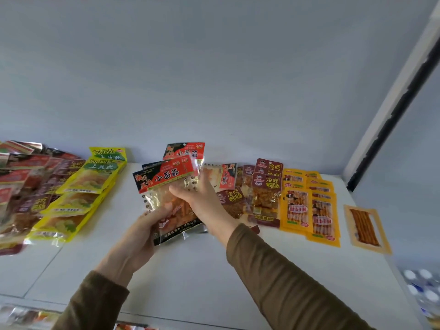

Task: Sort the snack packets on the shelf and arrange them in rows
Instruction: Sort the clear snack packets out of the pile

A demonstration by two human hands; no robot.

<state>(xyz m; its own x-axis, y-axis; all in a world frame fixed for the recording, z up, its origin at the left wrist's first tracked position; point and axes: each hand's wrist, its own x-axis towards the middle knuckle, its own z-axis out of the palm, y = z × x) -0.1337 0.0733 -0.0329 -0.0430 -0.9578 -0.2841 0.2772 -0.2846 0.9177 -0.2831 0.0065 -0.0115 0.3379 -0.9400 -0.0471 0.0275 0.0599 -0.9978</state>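
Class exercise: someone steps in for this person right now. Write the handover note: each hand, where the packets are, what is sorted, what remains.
Left hand grips the lower edge of a stack of red-topped packets; right hand holds the same stack from the right.
Done: yellow-green packets in a row at left; orange packets in rows at right; dark red packets beside them.
Left: lay the held stack down in a row, pick up the sideways red-topped packet, tidy the mixed pile at far left, and place the lone orange packet.

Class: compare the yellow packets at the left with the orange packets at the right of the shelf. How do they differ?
The yellow packets carry green labels and lie loosely overlapped in a slanting line; the orange packets show stick snacks through clear windows and lie in straighter stacks. Both rest flat on the white shelf, untouched by either hand.
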